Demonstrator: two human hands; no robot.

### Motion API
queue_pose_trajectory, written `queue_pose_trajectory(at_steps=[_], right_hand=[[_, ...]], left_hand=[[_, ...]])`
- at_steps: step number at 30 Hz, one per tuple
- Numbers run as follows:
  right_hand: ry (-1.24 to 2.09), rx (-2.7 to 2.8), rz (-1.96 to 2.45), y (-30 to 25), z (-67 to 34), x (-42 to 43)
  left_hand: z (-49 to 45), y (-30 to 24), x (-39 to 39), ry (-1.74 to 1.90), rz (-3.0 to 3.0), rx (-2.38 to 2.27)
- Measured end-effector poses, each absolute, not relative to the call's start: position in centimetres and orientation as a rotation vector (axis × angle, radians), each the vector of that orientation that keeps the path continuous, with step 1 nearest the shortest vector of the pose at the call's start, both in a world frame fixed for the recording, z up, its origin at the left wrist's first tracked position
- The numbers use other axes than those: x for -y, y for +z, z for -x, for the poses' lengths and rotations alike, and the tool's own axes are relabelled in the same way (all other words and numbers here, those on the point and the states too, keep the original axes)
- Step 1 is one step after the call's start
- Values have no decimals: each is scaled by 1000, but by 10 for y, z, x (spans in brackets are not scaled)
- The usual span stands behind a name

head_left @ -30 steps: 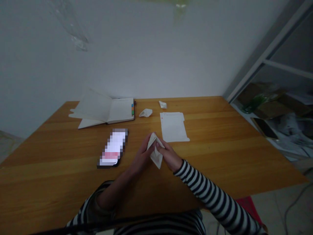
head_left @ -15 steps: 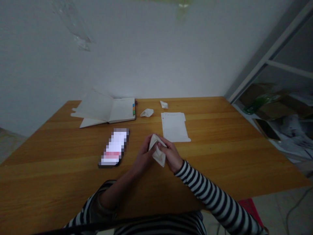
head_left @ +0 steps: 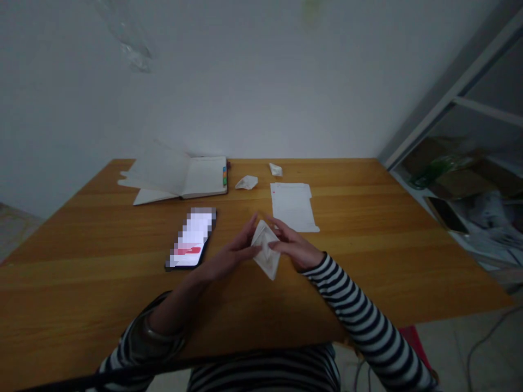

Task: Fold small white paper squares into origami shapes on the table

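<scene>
Both my hands hold a folded piece of white paper [head_left: 267,251] just above the wooden table [head_left: 368,261], near its middle. My left hand [head_left: 235,253] pinches the paper's left side with fingers pointing up and away. My right hand [head_left: 292,246] grips its right side from above. The paper is folded into a pointed, diamond-like shape whose lower tip hangs toward me. Both sleeves are black-and-white striped.
A phone [head_left: 190,238] with a lit screen lies left of my hands. Farther back lie an open notebook [head_left: 180,177], a flat sheet of paper [head_left: 293,206] and two small crumpled paper pieces [head_left: 247,182] [head_left: 276,170]. A metal shelf [head_left: 461,179] with clutter stands at the right.
My hands have lifted and shifted slightly with the paper, and its folds have opened wider. My left fingers now stretch further up. The camera view has tilted a little.
</scene>
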State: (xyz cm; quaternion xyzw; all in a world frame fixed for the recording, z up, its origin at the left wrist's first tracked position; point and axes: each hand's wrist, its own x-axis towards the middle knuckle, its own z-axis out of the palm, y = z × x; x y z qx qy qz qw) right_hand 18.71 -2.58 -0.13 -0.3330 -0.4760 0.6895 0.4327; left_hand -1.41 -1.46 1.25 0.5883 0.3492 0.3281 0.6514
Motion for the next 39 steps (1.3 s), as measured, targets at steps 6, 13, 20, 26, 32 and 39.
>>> queue_pose_trajectory(at_steps=[6,13,20,26,32,39], right_hand=[[1780,1453,709,3,-200,21],[1754,1427,720,1,-195,21],[1751,1302,764,-5,-193,19],[1771,1049,833,3,-184,27],[1831,961,839,-5,-175,32],[1612,872,989,-15,-167,30]], left_hand=[[15,15,12,653,-1252,-628],[16,11,8,670,-1277,-619],[15,9,6,693,-1231,-619],[9,5,7,976,-1218,-805],[-7,2,22,1265,-1282,-1120],[-9,-2,28,1176,-1526,-1129]])
